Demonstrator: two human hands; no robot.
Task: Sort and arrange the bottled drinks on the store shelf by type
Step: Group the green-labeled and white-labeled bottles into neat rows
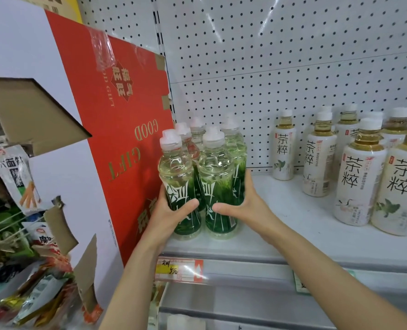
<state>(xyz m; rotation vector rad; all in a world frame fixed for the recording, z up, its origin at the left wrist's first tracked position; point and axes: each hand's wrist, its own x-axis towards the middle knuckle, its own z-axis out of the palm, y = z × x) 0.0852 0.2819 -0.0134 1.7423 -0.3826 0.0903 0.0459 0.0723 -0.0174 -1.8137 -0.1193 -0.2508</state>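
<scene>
Several green-labelled bottles (218,186) with white sport caps stand clustered at the left end of the white shelf (293,225). My left hand (171,215) wraps the front left bottle (177,182) from its left side, thumb across the label. The front right bottle is clasped from the right by my right hand (240,203). Both bottles rest on the shelf. To the right, apart from this cluster, stand several white-labelled tea bottles (357,177) with white caps.
A red and white gift carton (124,129) leans upright against the cluster's left side. White pegboard (269,67) backs the shelf. A price tag (178,270) sits on the shelf's front rail. Snack packets (19,282) hang and pile at the lower left.
</scene>
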